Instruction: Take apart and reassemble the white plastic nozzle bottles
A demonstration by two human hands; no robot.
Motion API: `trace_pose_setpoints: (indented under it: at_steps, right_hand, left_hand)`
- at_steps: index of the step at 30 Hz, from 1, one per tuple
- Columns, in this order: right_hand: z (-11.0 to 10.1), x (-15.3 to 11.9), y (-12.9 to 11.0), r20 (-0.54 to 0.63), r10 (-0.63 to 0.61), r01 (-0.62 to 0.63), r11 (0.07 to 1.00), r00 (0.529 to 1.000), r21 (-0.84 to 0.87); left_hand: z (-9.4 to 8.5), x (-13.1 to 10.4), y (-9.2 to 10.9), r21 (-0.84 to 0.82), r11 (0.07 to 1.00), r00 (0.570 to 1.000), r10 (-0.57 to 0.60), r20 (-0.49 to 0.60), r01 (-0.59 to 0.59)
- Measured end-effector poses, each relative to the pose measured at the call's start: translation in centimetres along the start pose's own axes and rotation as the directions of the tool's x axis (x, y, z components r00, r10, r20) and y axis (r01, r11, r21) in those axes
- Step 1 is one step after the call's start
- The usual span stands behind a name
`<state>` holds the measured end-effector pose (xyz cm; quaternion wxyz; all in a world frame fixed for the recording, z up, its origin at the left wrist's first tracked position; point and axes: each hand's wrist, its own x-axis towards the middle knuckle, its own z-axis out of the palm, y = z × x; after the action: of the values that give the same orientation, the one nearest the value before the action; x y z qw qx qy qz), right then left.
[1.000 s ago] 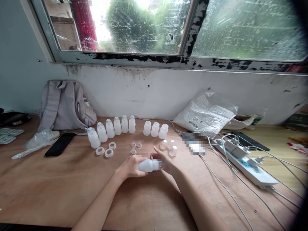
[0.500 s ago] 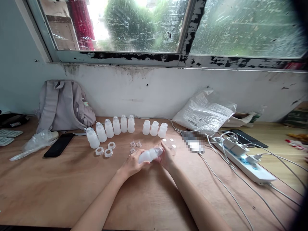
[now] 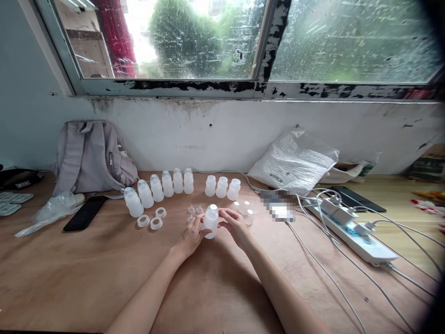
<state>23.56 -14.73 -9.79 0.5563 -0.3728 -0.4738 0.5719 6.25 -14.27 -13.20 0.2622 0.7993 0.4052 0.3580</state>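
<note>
A frosted white baby bottle (image 3: 211, 222) with a clear cap stands upright between my hands at the middle of the table. My left hand (image 3: 191, 236) is closed around its left side. On the other side, the fingers of my right hand (image 3: 234, 225) press against the bottle below its cap. Just beyond my left hand lie clear nipples (image 3: 199, 209), partly hidden by the fingers. Clear dome caps (image 3: 248, 215) rest beside my right hand, some of them partly covered by it. Three uncapped bottles (image 3: 221, 187) stand behind.
Several capped bottles (image 3: 157, 188) form a row at the back left, with three white collar rings (image 3: 156, 223) before them. A black phone (image 3: 85, 214) and grey backpack (image 3: 92, 157) lie left. At right are a power strip (image 3: 368, 248), cables and a plastic bag (image 3: 295, 160).
The bottle has turned from lying tilted, cap to the right, to upright. My right hand has shifted from the cap end to the bottle's right side. The view has shifted slightly.
</note>
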Motion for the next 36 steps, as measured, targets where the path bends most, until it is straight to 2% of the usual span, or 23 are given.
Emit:
trace_pose_setpoints:
  at_steps: [4,7,10,12,14,17,20,23,25,30,36]
  right_hand:
    - [-0.1,0.0,0.4,-0.031,-0.021,0.019,0.998,0.999,-0.060]
    - [-0.6,0.2,0.9,-0.102,-0.060,0.051,0.995,0.993,-0.090]
    - [-1.2,0.5,1.3,-0.167,-0.092,0.071,0.990,0.982,-0.125]
    - [-1.5,0.7,1.5,-0.196,-0.100,0.073,0.988,0.976,-0.139]
    - [-1.7,0.8,1.5,-0.215,-0.100,0.068,0.986,0.971,-0.151]
    - [-1.8,0.9,1.5,-0.248,-0.102,0.060,0.983,0.963,-0.175]
    - [-1.9,0.8,1.5,-0.256,-0.110,0.060,0.979,0.960,-0.195]
    - [-1.9,0.8,1.6,-0.249,-0.131,0.070,0.968,0.960,-0.239]
    - [-1.9,0.8,1.7,-0.249,-0.145,0.072,0.958,0.958,-0.278]
    - [-1.7,1.0,1.9,-0.240,-0.127,0.038,0.938,0.963,-0.345]
    - [-1.9,1.1,1.8,-0.245,-0.126,0.030,0.932,0.961,-0.360]
  left_hand:
    - [0.1,-0.2,0.1,-0.012,1.000,1.000,0.013,-0.020,-0.014]
    - [0.0,0.0,1.0,-0.010,0.999,0.985,0.033,-0.167,-0.036]
    - [-0.6,0.9,2.8,0.008,1.000,0.947,0.015,-0.322,-0.013]
    - [-1.4,1.9,4.1,0.060,0.998,0.952,0.035,-0.305,-0.017]
    - [-2.4,3.3,5.0,0.125,0.991,0.970,0.073,-0.232,-0.044]
    - [-4.5,6.1,5.4,0.193,0.978,0.974,0.118,-0.193,-0.080]
    - [-6.8,9.5,4.9,0.285,0.958,0.972,0.105,-0.212,-0.042]
    - [-8.4,13.1,3.9,0.447,0.889,0.986,-0.021,-0.167,0.094]
    - [-8.9,15.3,3.1,0.486,0.866,0.988,-0.054,-0.145,0.119]
    - [-8.5,18.6,0.9,0.545,0.820,0.985,-0.129,-0.117,0.172]
    - [-7.4,19.6,-1.1,0.591,0.774,0.973,-0.201,-0.111,0.227]
